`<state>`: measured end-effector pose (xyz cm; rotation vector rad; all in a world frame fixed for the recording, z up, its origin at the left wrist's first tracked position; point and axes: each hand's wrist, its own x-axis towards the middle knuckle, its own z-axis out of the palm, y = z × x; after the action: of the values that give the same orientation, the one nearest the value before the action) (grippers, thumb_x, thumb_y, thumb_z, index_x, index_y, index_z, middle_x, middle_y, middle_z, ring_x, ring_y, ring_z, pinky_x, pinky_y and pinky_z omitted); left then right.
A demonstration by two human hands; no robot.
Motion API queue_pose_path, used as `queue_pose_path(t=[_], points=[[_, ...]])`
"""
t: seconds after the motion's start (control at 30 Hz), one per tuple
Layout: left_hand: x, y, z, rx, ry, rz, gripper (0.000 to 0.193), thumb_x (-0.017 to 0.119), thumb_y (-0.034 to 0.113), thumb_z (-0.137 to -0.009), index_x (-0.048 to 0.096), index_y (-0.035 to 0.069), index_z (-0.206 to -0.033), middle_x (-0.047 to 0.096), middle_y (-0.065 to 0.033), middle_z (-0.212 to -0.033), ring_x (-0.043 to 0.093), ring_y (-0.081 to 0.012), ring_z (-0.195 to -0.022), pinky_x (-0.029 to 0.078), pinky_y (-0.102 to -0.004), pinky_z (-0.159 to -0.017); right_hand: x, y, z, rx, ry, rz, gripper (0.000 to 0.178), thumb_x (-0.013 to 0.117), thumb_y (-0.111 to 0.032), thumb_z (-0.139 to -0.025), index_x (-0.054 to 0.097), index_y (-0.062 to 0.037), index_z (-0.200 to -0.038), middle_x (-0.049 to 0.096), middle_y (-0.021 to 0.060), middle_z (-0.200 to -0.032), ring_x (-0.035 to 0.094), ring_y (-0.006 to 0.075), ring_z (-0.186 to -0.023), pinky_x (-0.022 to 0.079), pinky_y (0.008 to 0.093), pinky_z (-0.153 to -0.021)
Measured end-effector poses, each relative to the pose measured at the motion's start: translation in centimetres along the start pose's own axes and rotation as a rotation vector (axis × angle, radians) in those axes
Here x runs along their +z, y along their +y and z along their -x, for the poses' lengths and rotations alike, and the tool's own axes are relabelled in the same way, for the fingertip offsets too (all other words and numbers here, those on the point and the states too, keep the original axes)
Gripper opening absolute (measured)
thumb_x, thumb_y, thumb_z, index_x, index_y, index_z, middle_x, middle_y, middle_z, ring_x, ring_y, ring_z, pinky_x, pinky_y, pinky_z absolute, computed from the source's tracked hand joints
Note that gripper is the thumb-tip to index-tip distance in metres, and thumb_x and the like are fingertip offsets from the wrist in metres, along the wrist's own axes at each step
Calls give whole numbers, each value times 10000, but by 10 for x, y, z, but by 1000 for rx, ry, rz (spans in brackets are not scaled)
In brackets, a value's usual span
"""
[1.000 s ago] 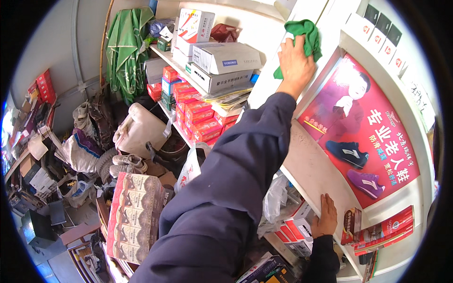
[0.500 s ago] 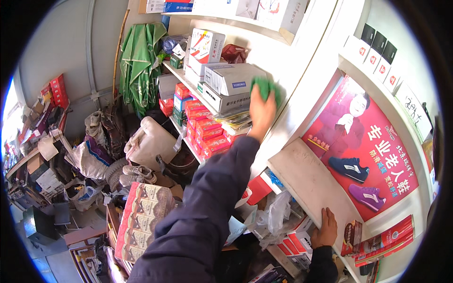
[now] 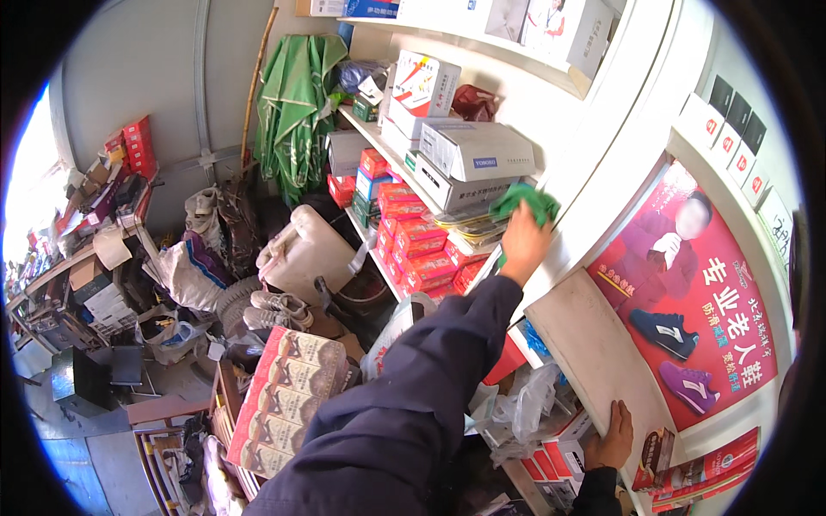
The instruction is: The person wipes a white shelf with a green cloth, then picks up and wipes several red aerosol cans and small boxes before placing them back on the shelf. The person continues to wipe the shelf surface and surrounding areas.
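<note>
My left hand (image 3: 527,242) is closed on a crumpled green cloth (image 3: 525,205) and reaches out to the white upright (image 3: 572,215) at the end of the shelves. Just left of the cloth, two stacked grey-white boxes (image 3: 477,153) sit on the shelf, with flat plastic-wrapped packets (image 3: 469,225) below them. My right hand (image 3: 613,439) rests with its fingers stretched on the edge of a pale ledge (image 3: 594,344). Beside that hand, a small dark red box (image 3: 654,456) and red bags (image 3: 714,469) lie on the ledge.
Red boxes (image 3: 422,236) fill the lower shelf. A green tarp (image 3: 297,112) hangs at the back. A patterned carton (image 3: 288,400), sneakers (image 3: 280,310) and a white container (image 3: 305,254) crowd the left. A red shoe poster (image 3: 688,301) stands behind the ledge; clear plastic bags (image 3: 525,408) hang below.
My left hand has moved the cloth lower along the upright beside the boxes. The view has shifted, so things sit further right. My right hand stays on the ledge.
</note>
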<state>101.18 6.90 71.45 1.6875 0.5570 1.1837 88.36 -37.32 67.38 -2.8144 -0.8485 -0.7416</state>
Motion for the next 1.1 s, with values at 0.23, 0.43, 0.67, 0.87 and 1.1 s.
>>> queue_pose_path(t=[0.23,0.43,0.67,0.87,1.1], points=[[-45,11,-2,-187,-226,35,566,628,500,-961,708,-15,-1181,731,-310,-1132,692,-475,-1112,531,-526,-967,2,5,1,7,28,-52,759,679,1,-711,562,-70,-1457,567,200,-1488,526,410,-1379,417,497,-1170],[-16,206,-70,461,79,334,431,713,365,-942,633,58,-1233,691,-251,-1168,662,-454,-1113,527,-519,-946,1,6,2,-7,27,-44,766,694,-56,-700,566,-80,-1455,561,181,-1504,525,401,-1384,421,488,-1173],[24,131,-27,599,153,-44,443,744,239,-863,564,81,-1235,628,-180,-1114,654,-425,-1009,542,-572,-799,1,0,-1,5,24,-35,783,665,-34,-673,568,-80,-1449,564,168,-1492,533,407,-1369,431,496,-1161],[-4,-50,62,450,-166,-99,138,733,190,-833,729,128,-957,740,-189,-919,709,-434,-846,573,-532,-728,-2,-2,0,-3,43,-12,763,668,-12,-700,564,-79,-1454,565,169,-1492,527,398,-1384,414,483,-1177],[-20,-123,91,321,-339,-99,242,732,237,-871,710,117,-1080,738,-194,-1015,710,-427,-925,576,-500,-788,4,1,-1,-5,42,-10,765,660,-6,-716,551,-75,-1470,561,165,-1503,507,391,-1406,400,488,-1187]])
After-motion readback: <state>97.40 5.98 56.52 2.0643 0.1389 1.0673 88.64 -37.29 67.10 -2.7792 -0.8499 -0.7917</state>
